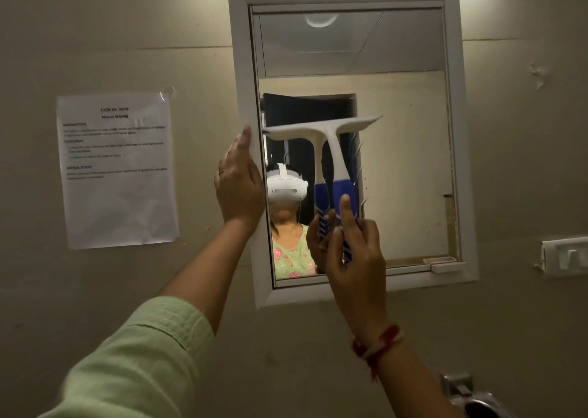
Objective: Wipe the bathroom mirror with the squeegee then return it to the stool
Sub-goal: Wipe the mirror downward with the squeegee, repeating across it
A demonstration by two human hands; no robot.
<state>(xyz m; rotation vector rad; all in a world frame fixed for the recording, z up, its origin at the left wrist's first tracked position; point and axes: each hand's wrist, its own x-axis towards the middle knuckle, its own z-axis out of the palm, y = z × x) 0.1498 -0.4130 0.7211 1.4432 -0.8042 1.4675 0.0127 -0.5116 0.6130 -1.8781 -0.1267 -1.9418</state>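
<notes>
Printed matter: one paper sheet [117, 169], glossy, fixed to the wall left of the mirror [404, 163]. Reads "TASK ID:" on the top line, then a four-digit number starting 307, last digit unclear; reads "Mirror Wiping" on the second line, partly washed out by glare. Carries three bold headings, only "INITIAL STATE" legible; body text too blurred to read. Count of mirrors: one, rectangular, set in a white frame [243, 67], with one small white tab [445, 266] at the lower right corner. Count of squeegees: one squeegee [339, 166], white head and neck, blue grip with white ribs, held upright against the glass at mid-height, blade uppermost and roughly level, slightly raised at the right end; doubled by its reflection just to the left. Count of hands: two. At the right hand [356, 258]: fingers and thumb curled round the blue grip, one finger extended up along it; red and white thread band [378, 342] on the wrist. At the left hand [238, 188]: fingers straight, laid flat against the left side of the frame, holding nothing; one ring [221, 171]; pale green sleeve [143, 360] on the forearm. Reflected in the glass: one white headset [286, 190]. On the wall to the right: one white switch plate [566, 255]. At the lower right edge: one chrome fitting [474, 398], partly cut off.
</notes>
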